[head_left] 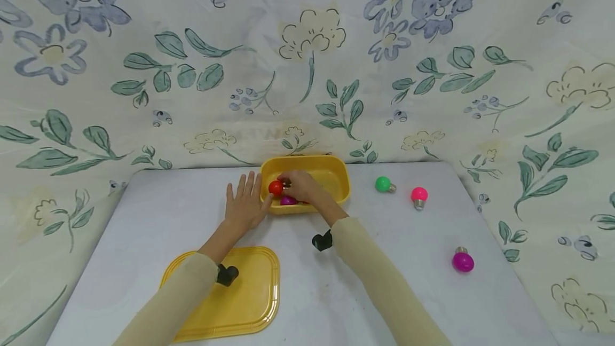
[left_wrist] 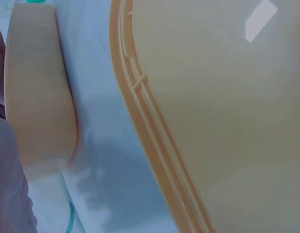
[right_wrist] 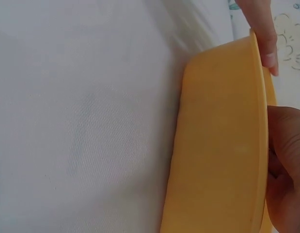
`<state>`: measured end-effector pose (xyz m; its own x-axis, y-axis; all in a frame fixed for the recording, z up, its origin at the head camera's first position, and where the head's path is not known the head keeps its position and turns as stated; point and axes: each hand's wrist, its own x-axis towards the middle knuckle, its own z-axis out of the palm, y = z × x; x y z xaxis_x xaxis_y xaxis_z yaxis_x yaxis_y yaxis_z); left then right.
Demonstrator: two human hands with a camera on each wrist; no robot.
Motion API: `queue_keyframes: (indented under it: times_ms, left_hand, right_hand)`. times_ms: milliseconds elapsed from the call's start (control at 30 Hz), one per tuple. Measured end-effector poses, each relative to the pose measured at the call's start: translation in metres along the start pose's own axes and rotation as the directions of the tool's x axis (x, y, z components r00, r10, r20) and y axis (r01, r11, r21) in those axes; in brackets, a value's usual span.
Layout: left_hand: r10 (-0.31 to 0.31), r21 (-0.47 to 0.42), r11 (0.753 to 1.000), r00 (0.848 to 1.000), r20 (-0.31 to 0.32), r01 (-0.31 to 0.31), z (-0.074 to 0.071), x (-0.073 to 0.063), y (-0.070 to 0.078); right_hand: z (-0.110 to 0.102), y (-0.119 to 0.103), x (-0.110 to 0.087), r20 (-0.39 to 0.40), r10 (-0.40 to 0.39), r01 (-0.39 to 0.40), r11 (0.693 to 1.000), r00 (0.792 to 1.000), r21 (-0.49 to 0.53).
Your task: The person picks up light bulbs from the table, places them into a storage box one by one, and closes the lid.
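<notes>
A yellow rectangular container (head_left: 343, 186) stands at the far edge of the table. My left hand (head_left: 242, 206) lies with straight, spread fingers against its left end, the thumb at the rim. In the right wrist view, left-hand fingers (right_wrist: 263, 34) show at that rim. My right hand (head_left: 301, 186) reaches inside, its curled fingers at the metal base of a red light bulb (head_left: 276, 188), pinching it. Below that bulb lies a purple light bulb (head_left: 289, 201), partly covered by the hand. From the right wrist, the container wall (right_wrist: 217, 141) hides the fingertips.
A flat yellow lid (head_left: 245, 287) lies at the front left, under the left forearm. On the table's right side are a green bulb (head_left: 383, 184), a pink bulb (head_left: 419, 194) and a magenta bulb (head_left: 463, 261). A floral cloth (head_left: 269, 68) hangs behind the table.
</notes>
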<state>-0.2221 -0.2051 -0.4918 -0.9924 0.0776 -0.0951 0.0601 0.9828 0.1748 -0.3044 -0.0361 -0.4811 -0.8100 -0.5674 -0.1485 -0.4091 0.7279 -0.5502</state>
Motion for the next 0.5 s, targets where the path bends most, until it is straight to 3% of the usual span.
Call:
queue_keyframes:
  times_ms: [267,500]
  left_hand:
    - [-0.003,0.000,1.000,1.000,-0.001,0.003,0.001,0.000,0.000]
    - [-0.013,0.008,1.000,1.000,0.009,0.013,0.000,-0.001,0.001]
  right_hand:
    - [-0.004,0.002,-0.004,-0.015,0.016,-0.016,1.000,1.000,0.022]
    - [-0.014,0.008,-0.010,-0.055,0.001,0.004,0.995,0.998,0.103]
